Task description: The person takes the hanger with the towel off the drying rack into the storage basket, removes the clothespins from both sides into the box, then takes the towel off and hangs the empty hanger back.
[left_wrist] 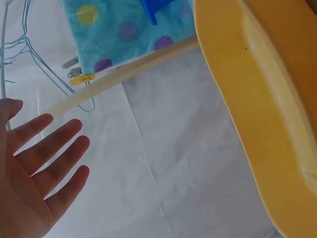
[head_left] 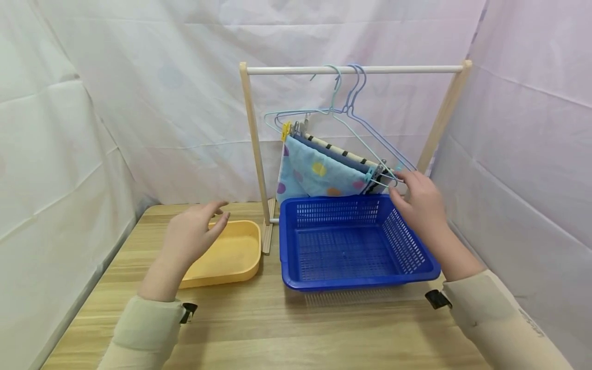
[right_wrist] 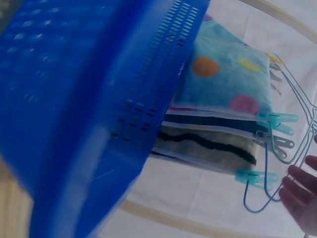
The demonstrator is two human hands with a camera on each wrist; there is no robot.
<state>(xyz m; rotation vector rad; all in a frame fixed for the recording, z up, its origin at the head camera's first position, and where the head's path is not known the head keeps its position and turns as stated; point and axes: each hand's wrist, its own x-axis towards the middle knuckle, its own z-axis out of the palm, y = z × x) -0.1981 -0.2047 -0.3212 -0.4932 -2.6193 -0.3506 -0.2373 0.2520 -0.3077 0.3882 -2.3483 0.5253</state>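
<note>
My right hand is beside the low right ends of the hangers, its fingers loosely bent; whether it touches them I cannot tell. A green hanger and blue hangers hang on the rack's white bar. A light blue polka-dot towel hangs in front, clipped by a yellow clothespin and a teal clothespin. Behind it are a dark blue cloth and a beige cloth with black marks. My left hand hovers with spread fingers, holding nothing, near the yellow tray.
A blue perforated basket stands in front of the rack, below the towels. The rack's wooden posts rise on both sides. White cloth surrounds the wood-grain table at the back and sides.
</note>
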